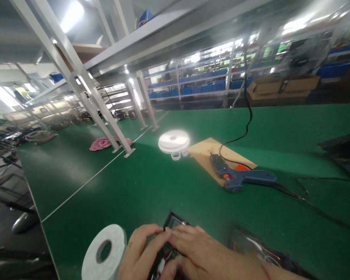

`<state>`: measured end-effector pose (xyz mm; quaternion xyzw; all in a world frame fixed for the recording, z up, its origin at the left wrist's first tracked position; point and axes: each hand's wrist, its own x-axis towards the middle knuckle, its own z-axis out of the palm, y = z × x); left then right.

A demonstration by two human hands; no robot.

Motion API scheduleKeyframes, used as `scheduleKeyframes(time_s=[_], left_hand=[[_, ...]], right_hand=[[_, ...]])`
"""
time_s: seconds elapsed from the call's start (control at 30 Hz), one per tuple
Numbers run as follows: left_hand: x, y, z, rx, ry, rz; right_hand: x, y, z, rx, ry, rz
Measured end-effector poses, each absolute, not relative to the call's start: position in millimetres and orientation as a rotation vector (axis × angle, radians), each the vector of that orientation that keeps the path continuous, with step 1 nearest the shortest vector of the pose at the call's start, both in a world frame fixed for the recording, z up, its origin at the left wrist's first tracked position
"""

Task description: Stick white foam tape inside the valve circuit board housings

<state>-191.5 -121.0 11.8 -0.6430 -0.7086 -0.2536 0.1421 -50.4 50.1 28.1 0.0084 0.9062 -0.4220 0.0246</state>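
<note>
At the bottom edge, my left hand [140,252] and my right hand [204,252] are both closed around a small black electronic module [175,222] with a display window and thin red wires beneath it. My fingers cover most of the part. A white roll of foam tape [105,252] stands just left of my left hand. A clear plastic bag with dark parts [259,249] lies to the right of my right wrist.
A blue glue gun [242,177] rests on a cardboard sheet [207,149], its black cable running right and up. White tape rolls [174,140] sit behind it. Pink cloth [100,143] lies by the grey frame legs [125,149]. Green bench surface [151,186] all around.
</note>
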Motion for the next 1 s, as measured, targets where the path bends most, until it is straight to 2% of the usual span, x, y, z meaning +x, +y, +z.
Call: scheduleKeyframes(time_s=[0.17,0.3,0.5,0.83,1.0], left_hand=[[-208.6,-123.7,-1.3,-1.950,-1.928,-0.403],[-210.6,-120.4,-0.4,-2.041,-1.887,-0.453],[-203.0,-118.3,3.4,-2.050,-2.002,-0.544],[-199.4,-116.0,3.2,-2.084,-2.059,-0.497],[-201.5,-111.6,8.2,-2.129,-2.096,-0.348]], right_hand=[[-56.1,51.3,22.1,-0.045,2.784,-1.225],[-58.4,49.8,21.7,0.025,2.736,-1.274],[-51.0,53.4,28.7,0.390,2.677,-1.564],[-47.8,53.1,37.9,0.249,2.633,-1.263],[-42.4,53.3,39.4,0.273,2.661,-1.358]])
